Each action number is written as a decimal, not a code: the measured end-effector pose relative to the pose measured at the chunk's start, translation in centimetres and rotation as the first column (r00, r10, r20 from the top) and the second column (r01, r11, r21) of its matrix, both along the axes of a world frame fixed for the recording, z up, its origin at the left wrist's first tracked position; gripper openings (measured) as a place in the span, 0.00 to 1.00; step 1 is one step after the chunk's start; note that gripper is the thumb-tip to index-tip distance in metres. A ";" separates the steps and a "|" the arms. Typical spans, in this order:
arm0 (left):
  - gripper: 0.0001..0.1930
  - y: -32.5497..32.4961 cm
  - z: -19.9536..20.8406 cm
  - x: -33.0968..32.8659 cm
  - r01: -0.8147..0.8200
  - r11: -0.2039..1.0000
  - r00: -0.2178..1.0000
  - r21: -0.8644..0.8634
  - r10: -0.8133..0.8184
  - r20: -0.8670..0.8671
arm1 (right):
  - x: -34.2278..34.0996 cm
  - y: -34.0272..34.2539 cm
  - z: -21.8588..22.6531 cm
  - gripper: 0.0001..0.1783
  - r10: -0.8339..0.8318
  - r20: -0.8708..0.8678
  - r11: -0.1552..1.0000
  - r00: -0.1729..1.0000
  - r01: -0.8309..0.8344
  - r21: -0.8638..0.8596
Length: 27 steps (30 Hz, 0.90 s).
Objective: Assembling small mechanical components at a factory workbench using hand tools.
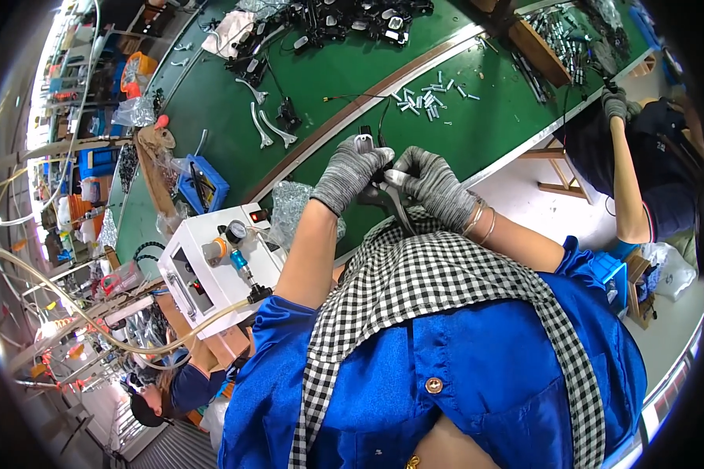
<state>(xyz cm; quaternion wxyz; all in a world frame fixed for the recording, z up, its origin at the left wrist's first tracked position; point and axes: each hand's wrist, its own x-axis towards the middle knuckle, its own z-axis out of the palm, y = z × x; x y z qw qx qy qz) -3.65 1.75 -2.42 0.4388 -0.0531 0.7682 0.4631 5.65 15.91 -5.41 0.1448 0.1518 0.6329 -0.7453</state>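
Both my hands wear grey knit gloves and meet over the near edge of the green bench. My left hand is closed round a dark brake lever assembly, whose grey end shows above the fingers. From the right, my right hand pinches at the same assembly, thumb and fingertips together; any small piece between them is hidden. The assembly's curved lever points down toward my checkered apron. A thin black cable rises behind it onto the bench.
Loose silver pins lie beyond my hands. Curved silver levers and piled black assemblies are farther off. A white machine with a gauge and a blue bin stand left. A co-worker's gloved hand is at right.
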 end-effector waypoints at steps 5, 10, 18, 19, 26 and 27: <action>0.11 -0.3 -0.1 0.3 -0.058 0.998 0.998 0.022 0.059 -0.038 | -0.1 -0.5 -0.7 0.13 0.046 0.098 0.999 0.994 -0.045 -0.014; 0.09 -1.5 -2.0 0.2 -0.033 0.998 0.962 0.057 0.048 -0.269 | 0.9 -1.9 -0.4 0.24 0.217 0.247 0.873 0.944 -0.075 -0.481; 0.10 -3.1 -3.0 -0.9 -0.269 0.924 0.950 0.271 0.301 -0.082 | -1.0 -4.2 0.0 0.31 0.133 0.129 0.964 0.983 -0.098 -0.248; 0.10 -3.2 -2.5 -1.5 -0.257 0.925 0.952 0.280 0.293 -0.094 | -1.6 -4.2 -0.4 0.32 0.121 0.058 0.981 0.991 -0.111 -0.162; 0.04 -1.5 3.7 -2.8 -0.601 0.630 0.786 0.493 0.579 0.217 | -3.5 -2.4 -1.7 0.34 0.321 -0.251 0.929 0.913 -0.252 0.270; 0.04 -1.3 3.3 -2.9 -0.592 0.616 0.784 0.520 0.589 0.196 | -3.9 -2.5 -1.7 0.35 0.334 -0.302 0.913 0.893 -0.227 0.340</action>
